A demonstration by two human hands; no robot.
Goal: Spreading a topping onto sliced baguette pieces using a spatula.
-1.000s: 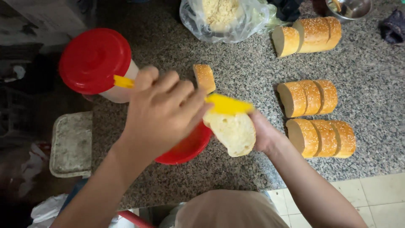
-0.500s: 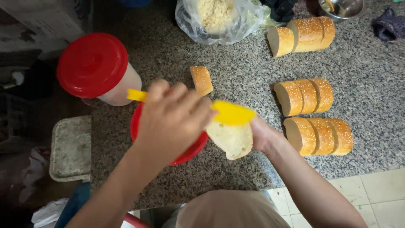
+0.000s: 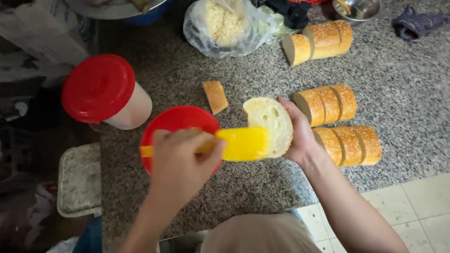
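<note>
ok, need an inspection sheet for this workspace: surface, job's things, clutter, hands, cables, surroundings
Surface: speckled granite counter.
Job's things: cut bread slice, yellow spatula laid on its cut face, red bowl beneath.
Clutter: red-lidded tub, small bread piece, three sesame loaves in slices, bag of crumbs, metal bowl, dark cloth.
Hands: left hand grips the spatula; right hand holds the slice.
Cables: nothing seen.
Surroundings: tiled floor, pale tray at the left.
</note>
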